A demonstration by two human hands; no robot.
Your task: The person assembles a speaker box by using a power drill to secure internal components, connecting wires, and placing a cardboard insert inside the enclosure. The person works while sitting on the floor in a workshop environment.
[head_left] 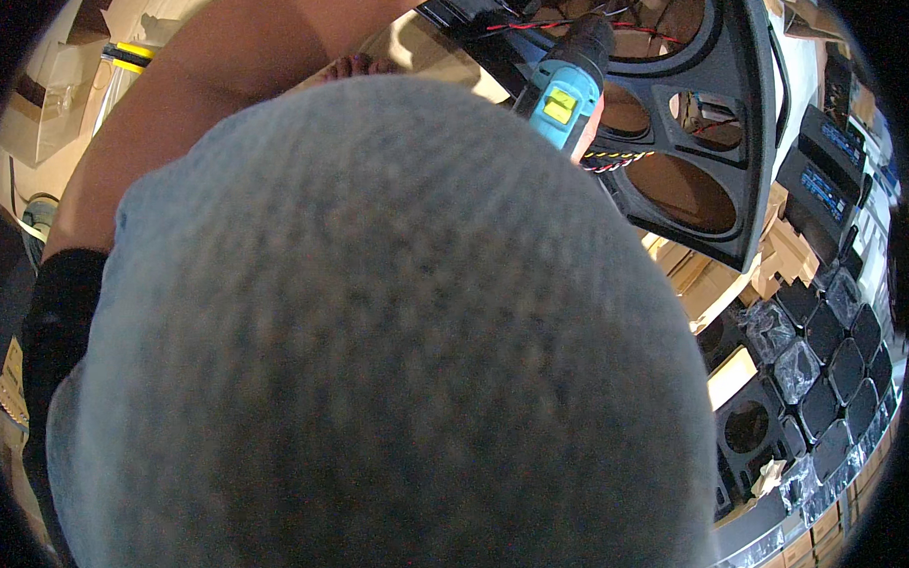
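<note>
A grey knitted cap (377,347) fills most of the view and hides what lies under it. Above it, a teal and black power drill (568,85) with a yellow label points up into a black speaker panel (744,124) with round cut-outs. Only a sliver of my right hand (591,129) shows, wrapped on the drill's grip. My bare left arm (216,62) runs from the left up to the top edge, and its hand is out of sight. Red and black wires (526,26) and a twisted yellow-and-red pair (615,159) hang at the panel.
Black boxes and plastic-wrapped black parts (828,371) are stacked at the right. Pale wooden or cardboard pieces (705,275) lie below the panel. Cardboard and a yellow-and-black tool (126,55) sit at the upper left.
</note>
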